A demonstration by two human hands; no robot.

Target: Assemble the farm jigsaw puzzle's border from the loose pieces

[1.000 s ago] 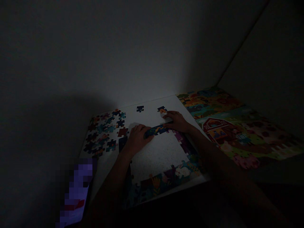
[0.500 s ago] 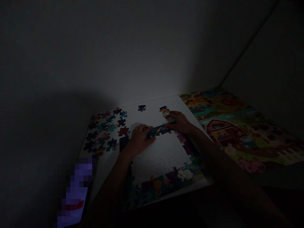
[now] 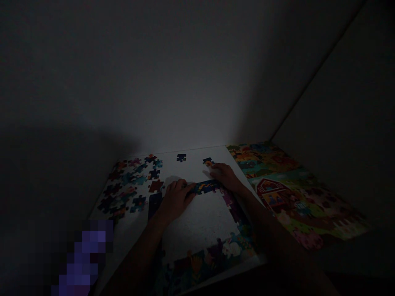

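In the head view, a partly assembled jigsaw border (image 3: 230,201) lies on a white board (image 3: 191,222). Its far side is a dark blue strip of joined puzzle pieces (image 3: 206,187) with a yellow pattern. My left hand (image 3: 177,199) is closed on the strip's left end, thumb and forefinger about it. At the far right corner, my right hand (image 3: 226,177) lies over the strip's other end, fingers stretched out. Its fingertips are close to a loose blue puzzle piece with orange (image 3: 207,161); I cannot tell if they touch. Another blue loose piece (image 3: 181,157) lies farther left.
Several loose pieces (image 3: 132,179) are heaped on the board's left side. A colourful farm picture (image 3: 277,197) adjoins the board at right. Behind the board rises a pale wall (image 3: 185,82). A blurred-out purple object (image 3: 83,259) is at lower left. The light is dim.
The view has tilted up a little, so the board and hands sit lower in the picture. Both hands stay at the strip, with only slight finger movement.
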